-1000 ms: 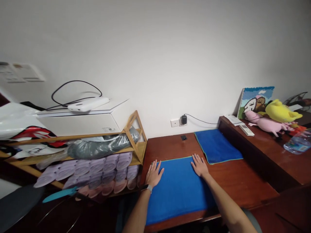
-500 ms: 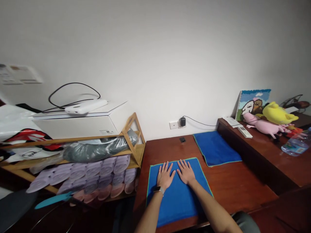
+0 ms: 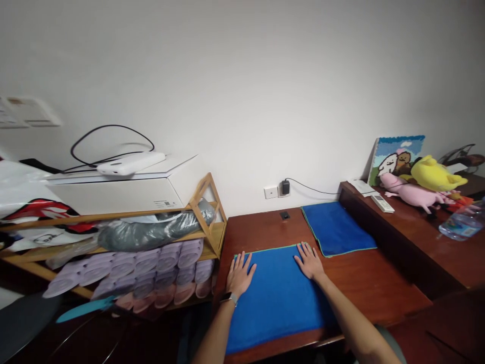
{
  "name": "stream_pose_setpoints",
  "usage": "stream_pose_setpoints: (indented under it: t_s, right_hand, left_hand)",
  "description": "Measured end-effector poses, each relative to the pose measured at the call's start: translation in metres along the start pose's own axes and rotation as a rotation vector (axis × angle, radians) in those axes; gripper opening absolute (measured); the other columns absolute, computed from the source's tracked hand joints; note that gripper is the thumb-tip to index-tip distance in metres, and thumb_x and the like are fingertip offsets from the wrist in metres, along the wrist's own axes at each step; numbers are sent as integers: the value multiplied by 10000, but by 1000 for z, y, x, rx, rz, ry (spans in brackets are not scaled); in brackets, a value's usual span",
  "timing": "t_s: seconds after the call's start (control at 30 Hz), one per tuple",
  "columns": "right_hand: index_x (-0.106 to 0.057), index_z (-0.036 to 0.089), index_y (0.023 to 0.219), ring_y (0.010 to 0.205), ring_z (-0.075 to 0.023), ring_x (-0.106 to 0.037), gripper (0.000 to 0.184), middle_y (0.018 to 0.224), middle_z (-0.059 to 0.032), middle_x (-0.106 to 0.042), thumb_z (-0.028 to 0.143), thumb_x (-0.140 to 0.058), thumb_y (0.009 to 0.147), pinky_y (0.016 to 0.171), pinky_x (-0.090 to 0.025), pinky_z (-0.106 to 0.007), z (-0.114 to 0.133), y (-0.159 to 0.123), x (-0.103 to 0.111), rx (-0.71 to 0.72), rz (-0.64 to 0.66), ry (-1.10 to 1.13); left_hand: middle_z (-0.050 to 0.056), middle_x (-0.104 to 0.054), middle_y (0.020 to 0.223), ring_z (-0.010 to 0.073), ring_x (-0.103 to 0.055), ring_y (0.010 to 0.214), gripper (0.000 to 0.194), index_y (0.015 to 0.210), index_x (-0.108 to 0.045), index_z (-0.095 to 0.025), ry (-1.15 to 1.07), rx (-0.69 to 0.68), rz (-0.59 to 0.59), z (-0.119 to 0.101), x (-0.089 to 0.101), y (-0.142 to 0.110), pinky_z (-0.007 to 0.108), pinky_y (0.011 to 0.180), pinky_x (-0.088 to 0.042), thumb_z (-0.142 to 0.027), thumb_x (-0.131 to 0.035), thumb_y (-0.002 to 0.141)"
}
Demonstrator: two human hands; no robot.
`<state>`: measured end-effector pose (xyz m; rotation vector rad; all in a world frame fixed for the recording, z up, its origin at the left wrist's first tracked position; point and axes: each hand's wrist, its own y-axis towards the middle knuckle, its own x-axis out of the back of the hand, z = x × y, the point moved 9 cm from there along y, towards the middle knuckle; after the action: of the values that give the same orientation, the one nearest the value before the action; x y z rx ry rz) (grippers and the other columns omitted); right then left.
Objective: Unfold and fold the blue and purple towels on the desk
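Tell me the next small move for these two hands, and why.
Probably slide both palms back toward the near edge of the blue cloth, smoothing it: the left hand and right hand lie open near its far corners, while its near part has no palm on it.

I can make out a reddish-brown wooden desk (image 3: 382, 283) from here. A blue cloth (image 3: 273, 303) lies flat along its front edge, toward the left; a second blue cloth (image 3: 337, 227) lies at the back right corner, green-edged too.
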<state>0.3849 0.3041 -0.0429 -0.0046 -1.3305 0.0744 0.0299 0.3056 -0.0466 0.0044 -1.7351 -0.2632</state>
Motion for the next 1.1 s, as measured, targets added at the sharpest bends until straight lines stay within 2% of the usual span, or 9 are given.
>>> stream_pose_setpoints:
  t_s: [0.17,0.27,0.37,0.5,0.63,0.77,0.87,1.0,1.1]
  right_hand:
    - [-272,199,1776,1750,-274,-185,776,1845,-102,-185,639,-251,1137,1439,-137,-554,12,0,6,-4,-6,-18]
    - [-257,196,1779,1752,-285,-171,799,1842,-110,-174,666,-242,1133,1440,-131,-549,52,-4,10,73,-77,7]
    - [-260,243,1778,1751,-265,-176,760,1839,-75,-198,653,-204,1140,1439,-149,-538,100,-12,-1,175,-68,62]
    - [-287,236,1769,1750,-260,-179,753,1833,-63,-224,635,-155,1144,1439,-143,-549,124,-17,-20,173,14,98]
    - [-285,245,1771,1750,-261,-176,745,1834,-66,-220,632,-164,1146,1440,-125,-557,101,-13,-16,131,16,89]
    - [-278,230,1772,1748,-261,-188,727,1832,-91,-231,606,-219,1152,1437,-134,-560,45,-7,-7,11,-3,27]
    - [-277,241,1773,1746,-247,-199,719,1832,-91,-240,603,-224,1154,1435,-154,-551,13,-5,-2,-39,-7,6]
    - [-270,213,1775,1749,-254,-182,742,1834,-105,-226,616,-231,1153,1440,-126,-550,9,-5,7,-45,15,1]
    - [-259,187,1776,1753,-277,-162,764,1841,-100,-185,623,-223,1150,1442,-113,-549,33,-14,11,-49,5,7]
  left_hand:
    - [127,-428,1791,316,-412,1670,666,1676,-519,-270,28,-17,-19,-11,5,2,579,1369,-343,-605,-349,1127]
    - [135,-410,1799,323,-396,1678,682,1700,-476,-261,27,-63,-44,-40,7,4,582,1374,-333,-608,-336,1130]
    - [97,-426,1796,325,-398,1676,635,1705,-464,-309,8,-101,-32,-76,1,4,596,1368,-340,-568,-333,1141]
    - [77,-473,1771,328,-436,1654,578,1670,-521,-346,-16,-104,-17,-97,-6,3,602,1356,-358,-517,-357,1143]
    - [85,-455,1779,327,-434,1656,591,1675,-504,-352,-25,-62,-8,-71,-4,1,618,1359,-349,-558,-362,1140]
    - [100,-431,1788,329,-428,1660,616,1676,-503,-321,-9,4,-28,-25,1,-4,624,1357,-353,-580,-362,1135]
    - [101,-422,1791,323,-420,1665,631,1677,-506,-302,3,25,-41,-2,3,-6,599,1359,-361,-586,-364,1131]
    - [122,-435,1782,330,-421,1663,676,1677,-512,-265,16,34,-26,1,9,-3,585,1368,-348,-621,-370,1120]
    - [145,-472,1759,327,-450,1648,676,1652,-553,-229,8,-9,-78,-19,16,-7,583,1363,-361,-604,-360,1124]
